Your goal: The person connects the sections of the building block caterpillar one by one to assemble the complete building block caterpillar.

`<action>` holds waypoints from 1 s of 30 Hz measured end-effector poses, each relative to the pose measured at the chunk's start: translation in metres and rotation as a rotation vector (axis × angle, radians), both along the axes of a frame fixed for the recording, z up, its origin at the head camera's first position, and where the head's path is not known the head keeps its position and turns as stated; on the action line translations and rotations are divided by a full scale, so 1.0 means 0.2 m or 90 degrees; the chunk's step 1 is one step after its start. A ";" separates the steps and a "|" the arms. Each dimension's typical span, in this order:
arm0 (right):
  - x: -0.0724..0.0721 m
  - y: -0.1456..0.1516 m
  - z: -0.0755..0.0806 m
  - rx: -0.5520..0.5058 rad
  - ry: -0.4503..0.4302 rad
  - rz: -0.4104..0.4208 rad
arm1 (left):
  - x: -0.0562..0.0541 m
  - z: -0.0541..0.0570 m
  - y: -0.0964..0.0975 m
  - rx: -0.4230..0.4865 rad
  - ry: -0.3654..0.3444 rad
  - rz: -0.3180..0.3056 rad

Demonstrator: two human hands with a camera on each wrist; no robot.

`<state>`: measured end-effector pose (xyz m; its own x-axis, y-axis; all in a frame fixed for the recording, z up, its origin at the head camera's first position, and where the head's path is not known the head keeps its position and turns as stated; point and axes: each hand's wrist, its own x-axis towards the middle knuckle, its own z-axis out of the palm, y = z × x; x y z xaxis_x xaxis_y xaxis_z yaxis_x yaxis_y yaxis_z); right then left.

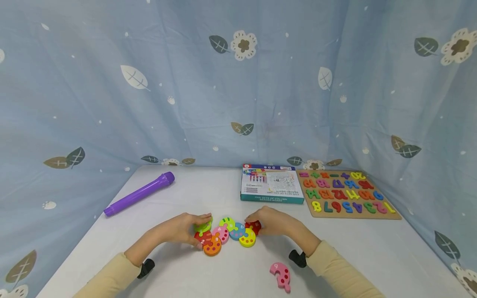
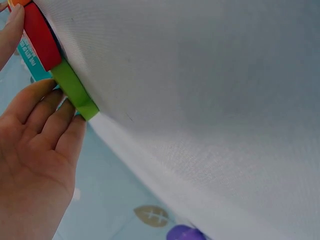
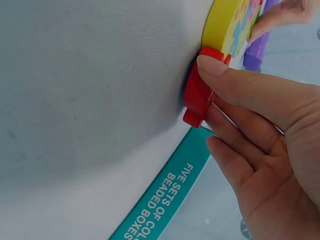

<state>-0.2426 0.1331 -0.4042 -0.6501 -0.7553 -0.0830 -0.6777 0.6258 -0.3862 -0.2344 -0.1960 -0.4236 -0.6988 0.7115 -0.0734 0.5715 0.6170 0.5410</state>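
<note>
A winding chain of numbered wooden caterpillar puzzle pieces lies on the white table. My left hand (image 1: 181, 228) holds its left end, thumb by the red 2 piece (image 1: 203, 238) and fingers along the edge of the green 1 piece (image 2: 75, 90). Orange 3 (image 1: 212, 246), pink 4 (image 1: 220, 234), green 5 (image 1: 227, 223), blue 6 (image 1: 237, 231) and yellow 7 (image 1: 247, 238) pieces follow. My right hand (image 1: 273, 221) pinches the red 8 piece (image 3: 200, 90) against the yellow one, partly covering it. Apart from the chain, a pink 9 piece (image 1: 281, 276) lies nearer, below the right hand.
Behind the chain lies a flat boxed set (image 1: 272, 186) with a teal side. Right of it is a wooden number board (image 1: 344, 194) filled with coloured numerals. A purple tube-shaped stick (image 1: 139, 194) lies at the back left. A patterned blue curtain (image 1: 238, 91) surrounds the table.
</note>
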 end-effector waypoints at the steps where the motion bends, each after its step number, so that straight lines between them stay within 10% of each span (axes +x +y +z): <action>1: 0.00 0.00 0.00 0.000 -0.001 -0.002 | 0.00 0.00 0.00 0.000 0.000 0.000; 30: 0.07 0.10 0.03 -0.057 0.005 -0.038 | 0.00 0.01 0.00 -0.006 0.014 0.004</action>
